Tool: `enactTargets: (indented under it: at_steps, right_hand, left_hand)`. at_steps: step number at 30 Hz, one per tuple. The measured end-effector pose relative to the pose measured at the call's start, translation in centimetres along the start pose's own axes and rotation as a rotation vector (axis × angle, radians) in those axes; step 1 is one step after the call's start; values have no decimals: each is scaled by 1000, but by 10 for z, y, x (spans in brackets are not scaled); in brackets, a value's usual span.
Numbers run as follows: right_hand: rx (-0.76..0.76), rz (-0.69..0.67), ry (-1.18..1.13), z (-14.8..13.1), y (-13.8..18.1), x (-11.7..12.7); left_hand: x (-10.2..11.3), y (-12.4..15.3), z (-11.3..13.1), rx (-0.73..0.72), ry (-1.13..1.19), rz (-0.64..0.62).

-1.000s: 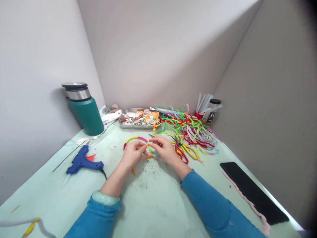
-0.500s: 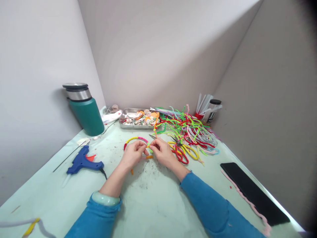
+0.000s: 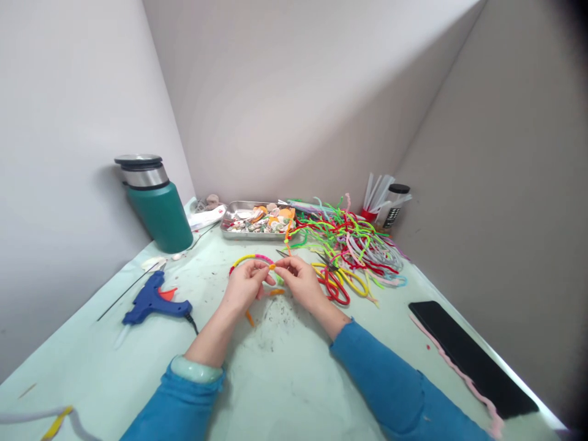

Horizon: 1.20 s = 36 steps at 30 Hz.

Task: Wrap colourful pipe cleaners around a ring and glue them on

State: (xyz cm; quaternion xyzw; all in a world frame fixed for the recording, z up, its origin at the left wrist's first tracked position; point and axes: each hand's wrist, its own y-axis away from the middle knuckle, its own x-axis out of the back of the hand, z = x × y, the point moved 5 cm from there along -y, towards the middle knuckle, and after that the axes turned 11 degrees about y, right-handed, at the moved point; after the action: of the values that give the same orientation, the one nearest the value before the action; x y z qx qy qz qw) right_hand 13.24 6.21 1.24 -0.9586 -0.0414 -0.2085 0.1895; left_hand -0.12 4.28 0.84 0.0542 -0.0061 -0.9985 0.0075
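"Where, in the head view, is the small orange piece (image 3: 272, 266)?"

"On the near side of the metal tray (image 3: 257, 236); it sits right at the fingertips of both hands, pinched by the left hand (image 3: 243, 285) and the right hand (image 3: 299, 282)."

"And the colourful hoop (image 3: 247, 258)?"

"Between the tray and the left hand, partly hidden; the blue glue gun (image 3: 154, 300) lies left of the tray and nearer the person."

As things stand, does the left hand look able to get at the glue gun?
Probably yes: the glue gun lies to the left of the left hand, and nothing visible blocks the way, though that hand's grip seems taken up by a small orange piece.
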Motion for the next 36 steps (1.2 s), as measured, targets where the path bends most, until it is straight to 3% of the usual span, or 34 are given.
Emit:
enactTargets:
  at_steps: [6, 12, 17, 22, 25, 27, 30, 36]
  right_hand:
    - [275, -28, 318, -14, 4, 8]
    - [284, -37, 410, -12, 6, 4]
    - [115, -22, 213, -4, 1, 4]
    - [-124, 5, -192, 5, 2, -4]
    - [-220, -40, -450, 6, 5, -15]
    - [-257, -77, -497, 7, 5, -18]
    - [-210, -99, -336, 7, 2, -12]
    - [201, -54, 226, -11, 1, 8]
  left_hand:
    - [4, -2, 3, -155, -374, 4]
    - [3, -2, 1, -175, -355, -20]
    - [3, -2, 1, -112, -274, -23]
    - [-7, 0, -1, -19, -39, -101]
    - [-12, 2, -4, 46, 113, -149]
    - [-12, 2, -3, 57, 139, -119]
    - [-6, 1, -2, 31, 63, -42]
    - [-2, 2, 1, -93, -309, -23]
